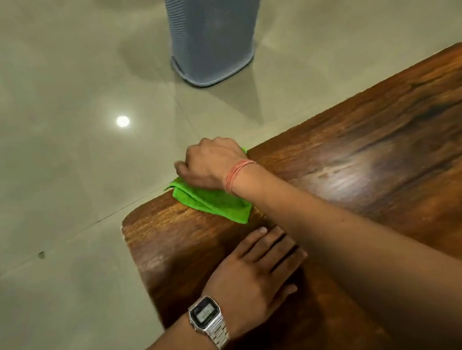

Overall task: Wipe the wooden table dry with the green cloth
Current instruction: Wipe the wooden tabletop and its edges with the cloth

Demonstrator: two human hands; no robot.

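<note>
Head view: right hand (211, 162), fingers curled down onto the folded bright green cloth (215, 202), pins it at the dark wooden table (366, 159)'s far left edge, left hand (258, 269) flat nearby, unwiped board stretching rightward.

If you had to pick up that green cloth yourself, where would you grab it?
Probably the free folded corner of the green cloth, nearest the camera, coming from above. It lies bunched on the wooden table and uncovered, while the right hand presses on the far part at the table's edge.
</note>
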